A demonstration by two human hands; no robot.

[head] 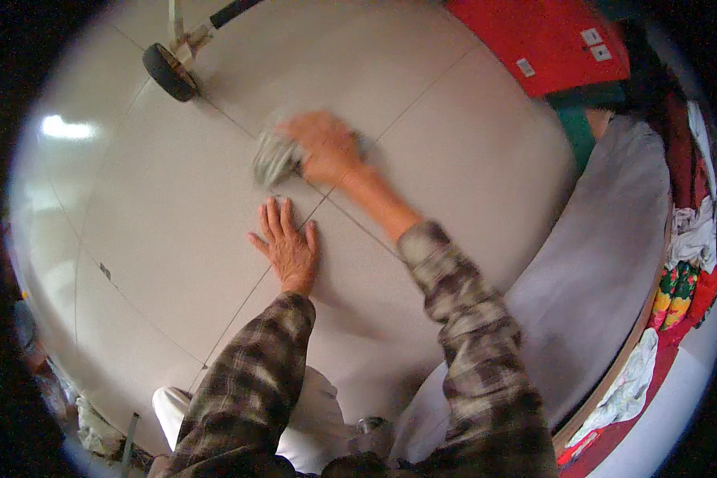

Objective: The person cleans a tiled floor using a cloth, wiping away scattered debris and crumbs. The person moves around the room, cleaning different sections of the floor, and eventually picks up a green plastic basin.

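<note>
My right hand (pixel 325 146), blurred by motion, holds a crumpled greyish-white cloth (pixel 273 156) against the tiled floor (pixel 179 197). The cloth lies at the hand's left side, and its exact outline is smeared. Just below it, my left hand (pixel 288 248) rests palm down on the tiles with its fingers spread and nothing in it. Dark joint lines between the tiles cross close to both hands.
A black wheel (pixel 170 71) on a light frame stands at the upper left. At the upper right is a red box-like object (pixel 549 48) with white labels. Grey fabric (pixel 597 239) curves along the right, beside a wooden edge and colourful cloths (pixel 675 296).
</note>
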